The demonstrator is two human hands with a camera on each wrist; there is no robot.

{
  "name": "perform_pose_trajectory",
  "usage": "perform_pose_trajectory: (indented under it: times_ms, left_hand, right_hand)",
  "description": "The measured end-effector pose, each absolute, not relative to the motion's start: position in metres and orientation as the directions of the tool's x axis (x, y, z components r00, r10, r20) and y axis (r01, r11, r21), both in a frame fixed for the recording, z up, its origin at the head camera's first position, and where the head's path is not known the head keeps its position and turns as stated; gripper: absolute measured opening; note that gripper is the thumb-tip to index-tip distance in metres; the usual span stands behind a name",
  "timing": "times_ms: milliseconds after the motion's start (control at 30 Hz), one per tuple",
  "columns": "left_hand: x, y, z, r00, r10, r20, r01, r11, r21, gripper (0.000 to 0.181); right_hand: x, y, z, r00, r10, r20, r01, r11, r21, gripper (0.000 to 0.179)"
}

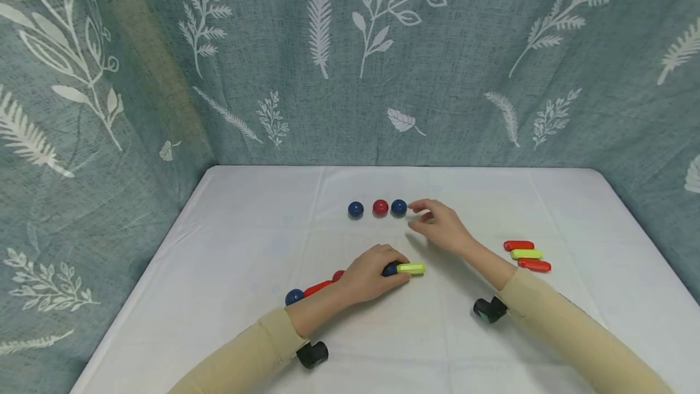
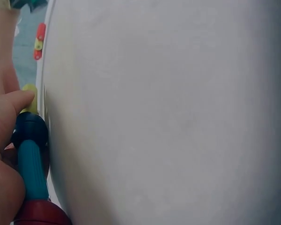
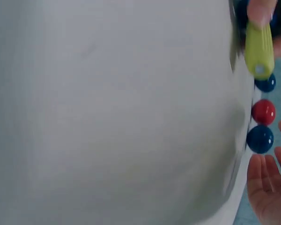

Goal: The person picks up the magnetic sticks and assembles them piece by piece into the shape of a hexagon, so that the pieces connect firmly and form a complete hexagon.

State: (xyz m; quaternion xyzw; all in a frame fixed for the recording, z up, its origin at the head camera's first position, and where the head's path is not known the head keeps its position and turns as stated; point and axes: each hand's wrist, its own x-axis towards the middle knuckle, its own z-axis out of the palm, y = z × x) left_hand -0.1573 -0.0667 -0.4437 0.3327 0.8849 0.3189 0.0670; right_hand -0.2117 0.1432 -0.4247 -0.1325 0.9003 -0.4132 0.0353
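Note:
My left hand (image 1: 369, 273) grips a chain of joined balls and rods low over the white table. From its left end run a blue ball (image 1: 294, 297), a red rod (image 1: 318, 287) and a red ball (image 1: 338, 275); then a teal rod (image 2: 32, 168), a dark blue ball (image 2: 30, 127) and a yellow-green rod (image 1: 411, 269) at the right tip. The left hand covers part of the chain in the head view. My right hand (image 1: 440, 224), fingers apart and holding nothing, is just right of a loose blue ball (image 1: 398, 207).
Left of that ball sit a loose red ball (image 1: 380, 207) and another blue ball (image 1: 355, 209), in a row. To the right lie two red rods (image 1: 535, 265) with a yellow-green rod (image 1: 527, 254) between them. A patterned curtain (image 1: 350, 78) hangs behind the white table (image 1: 246, 230).

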Motion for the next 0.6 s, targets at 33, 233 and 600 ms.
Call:
perform_pose_trajectory:
  times_ms: [33, 233, 600]
  left_hand:
    - [-0.157, -0.068, -0.444, -0.769, 0.633, 0.092, 0.544, 0.572, 0.613, 0.025]
    - [-0.158, -0.071, -0.445, -0.758, 0.646, 0.091, 0.552, 0.56, 0.619, 0.024]
    - [-0.157, -0.074, -0.444, -0.759, 0.644, 0.096, 0.558, 0.568, 0.605, 0.025]
  right_hand:
    - [-0.217, 0.14, -0.425, -0.963, -0.266, 0.046, -0.208, 0.622, -0.755, 0.041]
    - [-0.24, 0.128, -0.429, -0.955, -0.29, 0.062, -0.244, 0.649, -0.72, 0.049]
    - [-0.237, 0.124, -0.43, -0.918, -0.385, 0.089, -0.348, 0.679, -0.647, 0.038]
